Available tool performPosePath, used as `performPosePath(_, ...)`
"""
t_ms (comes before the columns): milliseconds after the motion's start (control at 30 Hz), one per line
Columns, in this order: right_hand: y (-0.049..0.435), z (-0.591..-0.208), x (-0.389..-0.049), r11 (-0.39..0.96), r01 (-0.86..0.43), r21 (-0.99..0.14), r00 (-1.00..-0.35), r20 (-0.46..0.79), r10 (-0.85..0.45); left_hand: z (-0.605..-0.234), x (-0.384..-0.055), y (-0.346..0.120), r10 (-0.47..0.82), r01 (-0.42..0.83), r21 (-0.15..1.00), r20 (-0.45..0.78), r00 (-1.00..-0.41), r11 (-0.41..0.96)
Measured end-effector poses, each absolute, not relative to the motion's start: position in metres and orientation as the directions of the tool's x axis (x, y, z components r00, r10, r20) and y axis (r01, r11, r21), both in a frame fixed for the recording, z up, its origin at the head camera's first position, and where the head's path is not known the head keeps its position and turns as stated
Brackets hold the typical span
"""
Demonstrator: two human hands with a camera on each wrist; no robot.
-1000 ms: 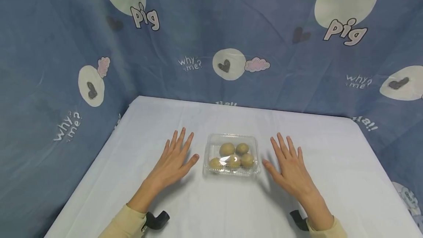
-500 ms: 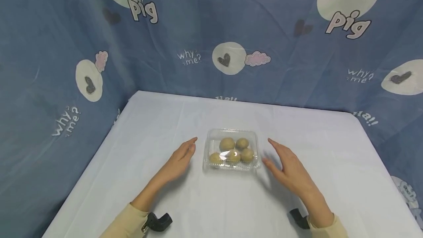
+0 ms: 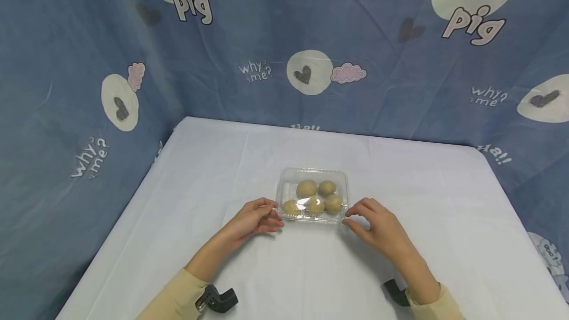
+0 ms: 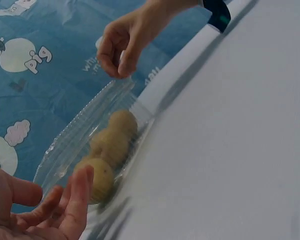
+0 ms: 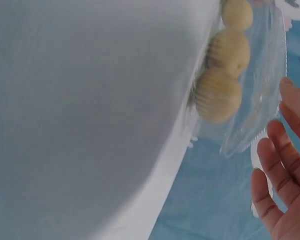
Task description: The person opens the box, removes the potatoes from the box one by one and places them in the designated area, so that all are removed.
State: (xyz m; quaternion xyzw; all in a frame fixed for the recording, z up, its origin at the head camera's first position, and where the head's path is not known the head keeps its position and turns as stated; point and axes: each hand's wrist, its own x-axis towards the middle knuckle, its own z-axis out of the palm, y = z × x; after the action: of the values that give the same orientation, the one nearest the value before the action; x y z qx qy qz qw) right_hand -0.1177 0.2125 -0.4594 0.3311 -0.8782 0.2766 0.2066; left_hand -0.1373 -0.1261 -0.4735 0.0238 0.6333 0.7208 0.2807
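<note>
A clear plastic clamshell box (image 3: 290, 177) lies on the white table with its lid down. Several potatoes (image 3: 306, 188) show through it, grouped toward its front and right. At the box's left front corner is my left hand (image 3: 250, 221), fingers bent and spread; the left wrist view shows thumb and fingers apart beside the box. My right hand (image 3: 383, 230) is at the right front corner, its thumb and index finger held apart with the tips close to the lid's edge. Whether either hand's fingertips touch the plastic, I cannot tell.
A white cloth (image 3: 293, 270) covers the table under the box and both arms. Behind and to the left hangs a blue printed curtain (image 3: 231, 28). Black wrist mounts (image 3: 221, 300) sit on both forearms, by the beige sleeves.
Both hands have moved inward from either side to the box's front corners. Their fingers, spread straight a second ago, are now bent. The box stays in place on the table; the head view has tilted slightly down.
</note>
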Motion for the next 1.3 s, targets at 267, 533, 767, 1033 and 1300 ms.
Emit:
performPosePath(267, 0.202, -0.462, -0.116, 0.64, -0.713, -0.288, -0.672, 0.541, -0.506, -0.479, -0.136, -0.122, 0.454, -0.423, 0.894, -0.318, -0.833, -0.149)
performPosePath(533, 0.199, -0.462, -0.119, 0.637, -0.716, -0.286, -0.669, 0.543, -0.508, -0.481, -0.135, -0.123, 0.457, -0.448, 0.873, -0.323, -0.829, -0.195)
performPosePath(767, 0.2, -0.464, -0.12, 0.607, -0.728, -0.318, -0.664, 0.545, -0.511, -0.484, -0.135, -0.119, 0.396, -0.441, 0.877, -0.342, -0.852, -0.192)
performPosePath(1033, 0.202, -0.467, -0.123, 0.586, -0.739, -0.332, -0.65, 0.578, -0.493, -0.487, -0.137, -0.111, 0.287, -0.39, 0.912, -0.343, -0.895, -0.128)
performPosePath(1300, 0.201, -0.466, -0.121, 0.591, -0.727, -0.348, -0.66, 0.592, -0.462, -0.488, -0.135, -0.106, 0.213, -0.348, 0.934, -0.325, -0.921, -0.081)
